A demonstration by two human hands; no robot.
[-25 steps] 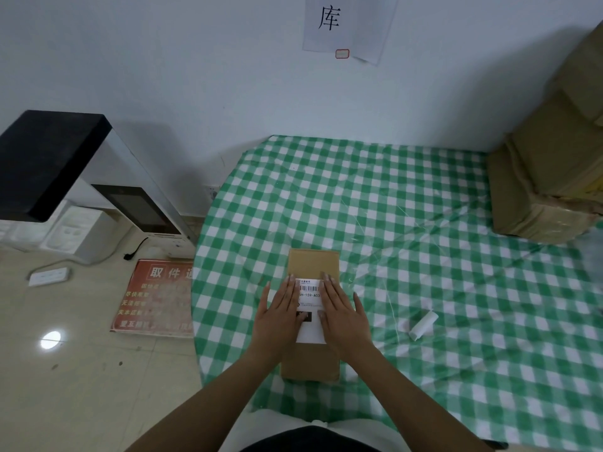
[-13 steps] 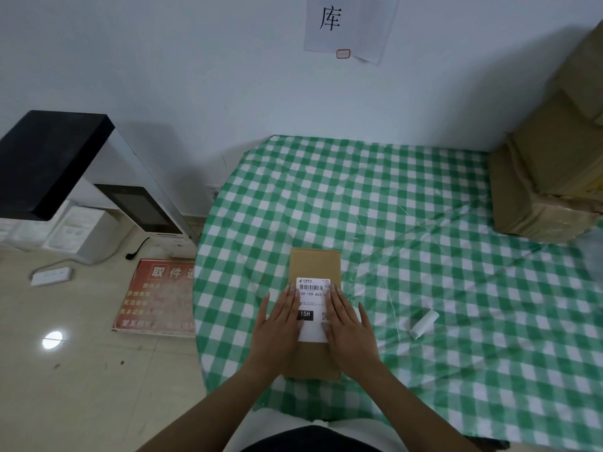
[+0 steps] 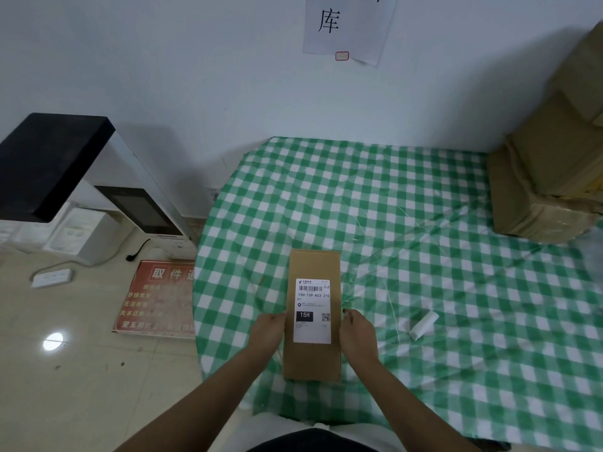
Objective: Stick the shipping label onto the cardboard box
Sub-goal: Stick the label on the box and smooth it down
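A long brown cardboard box (image 3: 314, 262) lies lengthwise on the green checked tablecloth (image 3: 391, 223), near the table's front left edge. A white shipping label (image 3: 312, 309) with a barcode, "15H" and a QR code lies flat on the box's top, fully uncovered. My left hand (image 3: 267, 334) is at the box's left side and my right hand (image 3: 358, 334) at its right side, both with fingers curled against the box's long edges.
A small white paper roll (image 3: 424, 324) lies on the cloth to the right of the box. Stacked brown cartons (image 3: 551, 177) stand at the table's far right. To the left, off the table, are a black-topped kiosk (image 3: 98, 190), a red floor sign (image 3: 156, 298) and a power strip (image 3: 52, 277).
Both hands slid off the label toward me and outward, from lying flat on top of it to the box's two sides. The label is now fully visible.
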